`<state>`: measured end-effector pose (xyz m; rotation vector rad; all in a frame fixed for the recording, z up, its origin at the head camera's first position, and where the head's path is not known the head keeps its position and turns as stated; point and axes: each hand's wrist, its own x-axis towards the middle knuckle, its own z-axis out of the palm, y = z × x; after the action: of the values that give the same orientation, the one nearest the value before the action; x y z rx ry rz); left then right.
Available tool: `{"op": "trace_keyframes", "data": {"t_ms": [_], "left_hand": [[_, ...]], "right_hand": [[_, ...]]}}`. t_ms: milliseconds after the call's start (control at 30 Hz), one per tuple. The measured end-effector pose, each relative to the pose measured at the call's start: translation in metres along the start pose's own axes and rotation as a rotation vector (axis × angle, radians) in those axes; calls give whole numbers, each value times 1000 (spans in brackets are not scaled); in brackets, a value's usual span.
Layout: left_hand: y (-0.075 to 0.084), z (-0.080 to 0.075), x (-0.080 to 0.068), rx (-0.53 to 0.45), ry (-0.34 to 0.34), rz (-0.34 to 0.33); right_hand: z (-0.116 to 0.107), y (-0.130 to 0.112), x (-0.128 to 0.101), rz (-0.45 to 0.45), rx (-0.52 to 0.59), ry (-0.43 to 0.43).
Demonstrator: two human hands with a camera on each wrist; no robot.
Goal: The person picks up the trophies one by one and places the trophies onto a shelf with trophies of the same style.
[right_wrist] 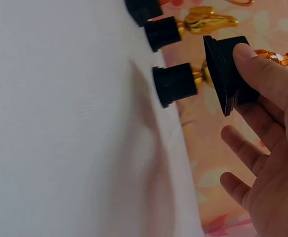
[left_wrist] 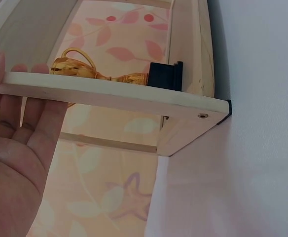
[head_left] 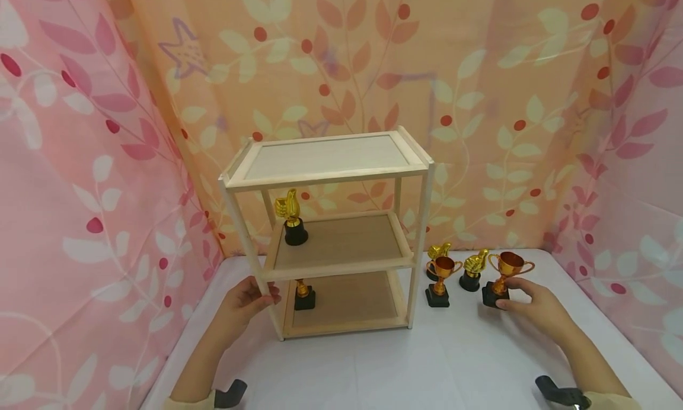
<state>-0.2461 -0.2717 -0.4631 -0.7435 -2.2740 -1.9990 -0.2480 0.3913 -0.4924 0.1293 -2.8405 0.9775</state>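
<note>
The right hand (head_left: pixel 536 306) is grasping the base of 1 cup trophy (head_left: pixel 504 276) right of the wooden shelf (head_left: pixel 331 232); the left hand (head_left: pixel 248 300) is gripping its front-left post.

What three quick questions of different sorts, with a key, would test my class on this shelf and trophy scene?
1. True or false: the top board of the shelf holds a trophy.
2. What does the right hand grip? A) the cup trophy by its black base B) the thumbs-up trophy C) nothing
3. Fill in: the left hand holds the shelf's front ____ post.

Key
1. False; the top board is bare.
2. A
3. left
</note>
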Motion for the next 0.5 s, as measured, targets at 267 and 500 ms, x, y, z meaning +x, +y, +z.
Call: {"op": "trace_keyframes", "data": {"t_ms": [267,500], "left_hand": [[2,-1,0,29,9,-18],[0,0,0,-7,-2,-4]], "right_hand": [[-16,-23,0,26,10,21],[-24,-53,-3,70,29,5]]}}
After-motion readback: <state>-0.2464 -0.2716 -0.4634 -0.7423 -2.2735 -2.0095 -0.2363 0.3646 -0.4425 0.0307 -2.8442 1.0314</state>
